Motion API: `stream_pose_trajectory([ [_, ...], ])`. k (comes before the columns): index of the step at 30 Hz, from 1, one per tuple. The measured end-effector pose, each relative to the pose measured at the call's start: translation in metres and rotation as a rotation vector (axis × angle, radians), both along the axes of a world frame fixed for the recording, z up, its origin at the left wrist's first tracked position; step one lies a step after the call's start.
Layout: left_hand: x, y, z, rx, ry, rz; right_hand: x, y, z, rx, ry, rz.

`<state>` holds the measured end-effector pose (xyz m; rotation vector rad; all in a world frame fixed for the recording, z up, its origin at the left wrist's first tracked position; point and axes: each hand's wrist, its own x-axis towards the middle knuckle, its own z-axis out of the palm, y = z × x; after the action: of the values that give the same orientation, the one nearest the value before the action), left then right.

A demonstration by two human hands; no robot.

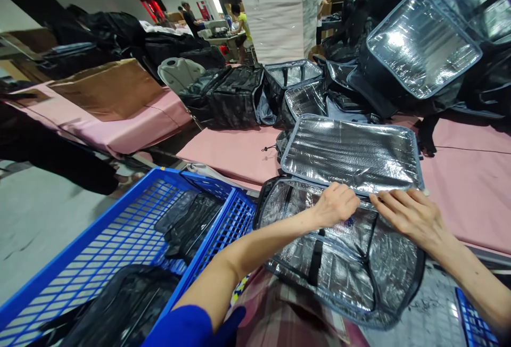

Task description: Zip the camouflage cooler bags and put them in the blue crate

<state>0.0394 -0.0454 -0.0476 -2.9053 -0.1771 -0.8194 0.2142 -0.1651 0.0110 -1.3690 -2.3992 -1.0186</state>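
Head view: open black cooler bag w/ crinkled silver foil lining (339, 262) lies at near edge of pink padded table (235, 150), its flat rectangular foil lid (351, 153) flipped back. Left hand (334, 204) curls into a loose fist on bag's back rim by lid hinge; can't tell if it pinches anything. Right hand (411, 214) rests flat, fingers spread, on same rim, holding nothing. Blue plastic lattice crate (120, 240) w/ dark folded bags sits left of bag. More foil-lined bags (303, 91) stand beyond lid.

**Open cooler bag at the table's edge**

A black cooler bag (339, 262) with crinkled silver foil lining lies open on the pink tabletop (471, 192), its lid (351, 153) flung back flat, a black strap crossing its interior.
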Motion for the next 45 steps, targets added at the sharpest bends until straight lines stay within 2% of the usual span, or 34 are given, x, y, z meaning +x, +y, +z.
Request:
stream_pose_trajectory([
  [4, -0.008, -0.005, 0.012, -0.119, -0.018, -0.006, 0.001, -0.009, -0.007, -0.012, 0.046, -0.067],
  [6, -0.015, -0.002, 0.02, -0.199, -0.049, 0.008, -0.001, -0.016, -0.012, -0.022, 0.212, -0.148],
  [9, -0.026, 0.008, 0.026, -0.241, -0.073, 0.113, -0.012, -0.023, -0.02, -0.023, 0.47, -0.296],
  [11, -0.032, 0.013, 0.021, -0.176, -0.05, 0.117, -0.022, -0.024, -0.025, 0.001, 0.456, -0.38],
  [13, -0.038, 0.016, 0.011, -0.064, -0.024, 0.038, -0.031, -0.022, -0.029, 0.021, 0.364, -0.432],
  [17, -0.047, 0.015, -0.005, 0.091, -0.04, -0.083, -0.039, -0.021, -0.034, -0.009, 0.247, -0.442],
  [19, -0.044, 0.014, -0.004, 0.073, -0.068, -0.069, -0.04, -0.023, -0.036, -0.011, 0.225, -0.444],
  [22, -0.031, 0.013, 0.007, 0.01, -0.028, -0.023, -0.038, -0.024, -0.038, -0.022, 0.246, -0.455],
  [28, -0.003, 0.011, 0.042, -0.01, 0.371, -0.019, -0.033, -0.024, -0.042, -0.055, 0.323, -0.474],
  [31, 0.002, 0.013, 0.053, -0.014, 0.479, -0.063, -0.029, -0.026, -0.042, -0.087, 0.542, -0.404],
  [33, 0.004, 0.016, 0.056, -0.053, 0.506, -0.086, -0.028, -0.027, -0.041, -0.075, 0.689, -0.399],
  [35, 0.005, 0.017, 0.057, -0.081, 0.506, -0.079, -0.028, -0.028, -0.04, -0.047, 0.726, -0.464],
  [38, 0.007, 0.014, 0.057, -0.062, 0.511, -0.042, -0.031, -0.026, -0.038, -0.009, 0.628, -0.56],
  [45, 0.008, 0.004, 0.056, 0.016, 0.497, -0.027, -0.036, -0.022, -0.038, -0.049, 0.493, -0.628],
])
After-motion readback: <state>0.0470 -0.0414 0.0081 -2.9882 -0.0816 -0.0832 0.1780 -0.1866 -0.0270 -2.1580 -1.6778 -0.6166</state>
